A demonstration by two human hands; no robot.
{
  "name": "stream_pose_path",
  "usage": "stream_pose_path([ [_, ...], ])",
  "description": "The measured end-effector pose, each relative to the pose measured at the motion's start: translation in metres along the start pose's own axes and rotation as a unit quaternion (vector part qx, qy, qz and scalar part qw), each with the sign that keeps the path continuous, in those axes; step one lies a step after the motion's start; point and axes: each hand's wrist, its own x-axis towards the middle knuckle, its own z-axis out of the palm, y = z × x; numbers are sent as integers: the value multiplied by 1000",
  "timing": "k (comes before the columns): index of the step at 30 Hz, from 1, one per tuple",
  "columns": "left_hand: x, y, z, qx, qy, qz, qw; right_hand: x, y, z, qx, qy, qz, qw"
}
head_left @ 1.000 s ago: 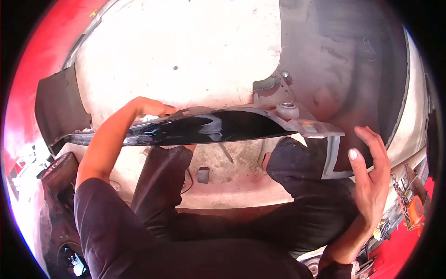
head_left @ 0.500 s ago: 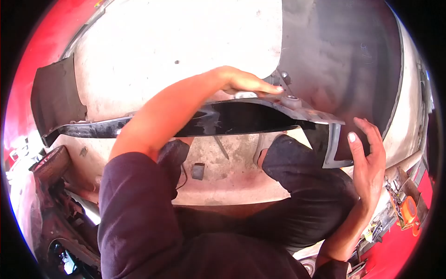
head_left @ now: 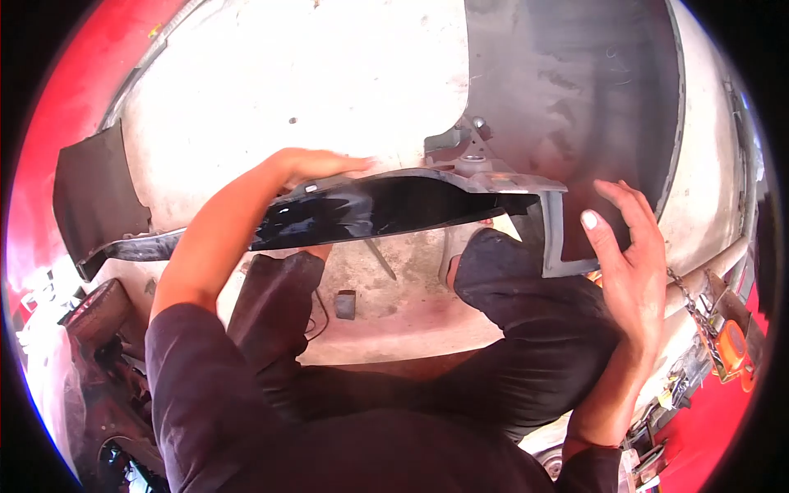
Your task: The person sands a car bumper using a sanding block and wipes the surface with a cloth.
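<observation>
A long, curved black panel [head_left: 394, 205], seemingly a car body part, stretches across in front of my body above my knees. Its right end has a pale grey squared edge [head_left: 553, 238]. My left hand [head_left: 325, 164] lies along the panel's upper edge with fingers stretched out, pointing right and slightly blurred. Part of that hand's underside is hidden, so a grip does not show. Just right of the squared end is my right hand [head_left: 633, 255], its thumb and fingers spread and nothing between them. Whether its palm touches the panel I cannot tell.
Sunlit floor [head_left: 370, 99] lies beyond the panel, with a shaded patch [head_left: 575, 90] at right. A small dark block [head_left: 345, 305] rests between my feet. An orange tool [head_left: 730, 345] is at far right; dark car parts [head_left: 103, 361] stand at left.
My left hand has slid left along the panel's upper edge. The view has shifted a little, and my right hand remains spread beside the right end.
</observation>
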Motion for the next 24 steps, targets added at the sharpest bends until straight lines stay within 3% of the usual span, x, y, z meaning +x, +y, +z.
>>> stream_pose_path([
  [5, 54, 123, 22, -30, -109, 191, 975, 3, -2, 1, 5, -2, 26, 1000],
  [6, 43, 142, 29, -23, -83, 205, 975, 3, -1, 1, -3, -5, 25, 1000],
  [9, 40, 157, 36, -29, -58, 192, 979, 4, 0, 1, 21, -7, 28, 999],
  [11, 46, 139, 31, -33, -84, 233, 968, 5, 1, 1, 36, -2, 16, 999],
  [14, 2, 112, 17, 74, 0, 89, 993, 2, 7, 1, 49, 7, -8, 999],
  [17, 7, 36, -19, 116, 85, 31, 989, 5, 11, 0, 57, 14, -31, 998],
  [20, -38, -23, -49, 1, 278, 56, 959, 3, 14, 2, 59, 24, -49, 997],
  [22, -85, -47, -56, -236, 333, 143, 902, 3, 16, 2, 49, 21, -42, 998],
  [24, -136, -51, -36, -368, 395, 219, 813, 2, 18, 2, 50, 14, -35, 998],
])
